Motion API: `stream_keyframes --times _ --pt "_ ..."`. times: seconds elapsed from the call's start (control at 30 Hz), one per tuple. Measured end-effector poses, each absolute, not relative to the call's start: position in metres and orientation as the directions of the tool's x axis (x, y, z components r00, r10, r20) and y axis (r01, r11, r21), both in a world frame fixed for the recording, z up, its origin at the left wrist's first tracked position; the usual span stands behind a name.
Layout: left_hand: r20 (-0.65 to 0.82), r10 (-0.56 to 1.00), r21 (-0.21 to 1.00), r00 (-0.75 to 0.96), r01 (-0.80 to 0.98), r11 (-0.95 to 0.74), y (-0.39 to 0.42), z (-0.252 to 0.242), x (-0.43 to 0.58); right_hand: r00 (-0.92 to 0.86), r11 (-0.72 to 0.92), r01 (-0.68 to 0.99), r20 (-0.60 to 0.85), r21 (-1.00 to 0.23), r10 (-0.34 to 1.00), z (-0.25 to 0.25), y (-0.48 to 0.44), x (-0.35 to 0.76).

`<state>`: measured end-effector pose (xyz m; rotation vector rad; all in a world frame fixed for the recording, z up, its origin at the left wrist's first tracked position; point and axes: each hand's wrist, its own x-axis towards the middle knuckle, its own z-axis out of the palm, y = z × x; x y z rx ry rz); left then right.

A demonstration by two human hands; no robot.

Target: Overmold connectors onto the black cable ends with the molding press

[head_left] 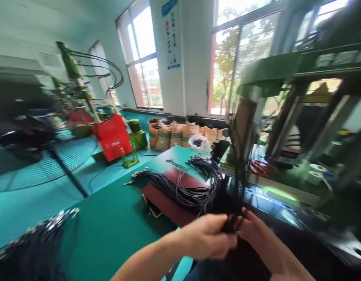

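My left hand (208, 236) and my right hand (256, 232) meet low in the middle of the view, both closed round a small bunch of black cables (231, 222). The cables rise from my fingers toward a green machine (274, 74) on the right. A larger bundle of black cables (180, 185) lies spread over a dark red board (165, 201) on the green table (110, 226), just beyond my hands. The picture is blurred by motion, so the fingertips are hard to make out.
Another heap of black cables with metal ends (34, 242) lies at the table's near left corner. A fan (31, 156) stands at the left. Red and green machines (112, 136), brown sacks (171, 134) and a white bag (198, 142) sit on the teal floor by the windows.
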<state>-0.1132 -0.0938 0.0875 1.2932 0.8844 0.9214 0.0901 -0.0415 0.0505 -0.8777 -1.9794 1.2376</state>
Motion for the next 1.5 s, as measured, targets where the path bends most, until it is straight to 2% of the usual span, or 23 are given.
stream_keyframes --times 0.03,0.07,0.13,0.2,0.27,0.33,0.4,0.47,0.53,0.57,0.63,0.7,0.73,0.77,0.83,0.93,1.03,1.2,1.43,1.5 --pt "-0.085 0.884 0.996 0.459 0.016 0.087 -0.095 0.076 -0.098 -0.55 0.298 0.067 0.214 -0.952 0.807 0.056 -0.042 0.086" --pt "-0.129 0.851 0.991 0.509 0.084 0.1 -0.095 0.063 -0.084 -0.486 0.196 -0.154 0.247 -0.968 0.838 0.061 -0.041 0.083" --pt "-0.172 0.798 0.983 0.578 0.159 0.096 -0.094 0.031 -0.062 -0.369 0.043 -0.462 0.236 -0.886 0.899 0.071 -0.04 0.087" --pt "-0.187 0.782 0.977 0.594 0.196 0.085 -0.093 -0.004 -0.047 -0.27 -0.006 -0.6 0.196 -0.8 0.943 0.076 -0.039 0.1" --pt "-0.221 0.771 0.963 0.597 0.26 0.075 -0.093 -0.032 -0.04 -0.196 0.008 -0.617 0.164 -0.787 0.967 0.073 -0.038 0.119" --pt "-0.273 0.734 0.942 0.623 0.327 0.073 -0.09 -0.046 -0.034 -0.168 0.007 -0.571 0.125 -0.821 0.978 0.063 -0.04 0.138" --pt "-0.296 0.681 0.943 0.67 0.319 0.097 -0.084 -0.043 -0.025 -0.157 0.024 -0.472 0.111 -0.881 0.981 0.049 -0.045 0.153" --pt "-0.252 0.634 0.968 0.731 0.179 0.179 -0.074 -0.027 -0.006 -0.149 0.069 -0.335 0.125 -0.94 0.981 0.034 -0.051 0.162" --pt "-0.152 0.63 0.953 0.761 -0.055 0.296 -0.062 -0.006 0.02 -0.188 0.029 -0.234 0.075 -0.972 0.979 0.022 -0.056 0.17" --pt "-0.114 0.662 0.931 0.74 -0.152 0.331 -0.057 0.002 0.033 -0.222 -0.02 -0.232 0.033 -0.973 0.975 0.017 -0.057 0.174" --pt "-0.125 0.699 0.897 0.704 -0.221 0.384 -0.05 0.013 0.057 -0.245 -0.065 -0.325 0.017 -0.943 0.969 0.013 -0.055 0.188" --pt "-0.191 0.696 0.888 0.692 -0.181 0.423 -0.049 0.014 0.074 -0.143 0.075 -0.416 0.146 -0.906 0.979 0.016 -0.048 0.207" --pt "-0.222 0.691 0.89 0.688 -0.146 0.431 -0.049 0.011 0.079 -0.069 0.188 -0.395 0.233 -0.899 0.97 0.019 -0.044 0.218" --pt "-0.246 0.693 0.897 0.677 -0.113 0.428 -0.051 0.008 0.083 -0.029 0.277 -0.309 0.3 -0.91 0.954 0.024 -0.041 0.228" --pt "-0.265 0.717 0.92 0.645 -0.053 0.388 -0.053 0.001 0.087 -0.105 0.339 -0.036 0.34 -0.94 0.934 0.033 -0.035 0.245" --pt "-0.249 0.768 0.943 0.589 -0.032 0.33 -0.053 -0.005 0.089 -0.355 0.307 0.256 0.206 -0.917 0.912 0.041 -0.032 0.257" --pt "-0.242 0.75 0.926 0.616 -0.083 0.367 -0.048 -0.005 0.089 -0.48 0.294 0.299 0.123 -0.908 0.869 0.04 -0.033 0.256" --pt "-0.277 0.703 0.875 0.655 -0.13 0.467 -0.043 -0.009 0.092 -0.531 0.284 0.251 0.113 -0.925 0.84 0.027 -0.035 0.247" --pt "-0.284 0.672 0.848 0.684 -0.147 0.509 -0.039 -0.017 0.092 -0.614 0.417 0.372 0.117 -0.829 0.78 0.014 -0.023 0.242" --pt "-0.287 0.704 0.847 0.649 -0.171 0.503 -0.036 -0.017 0.089 -0.53 0.389 0.534 0.061 -0.751 0.846 0.008 -0.013 0.251"
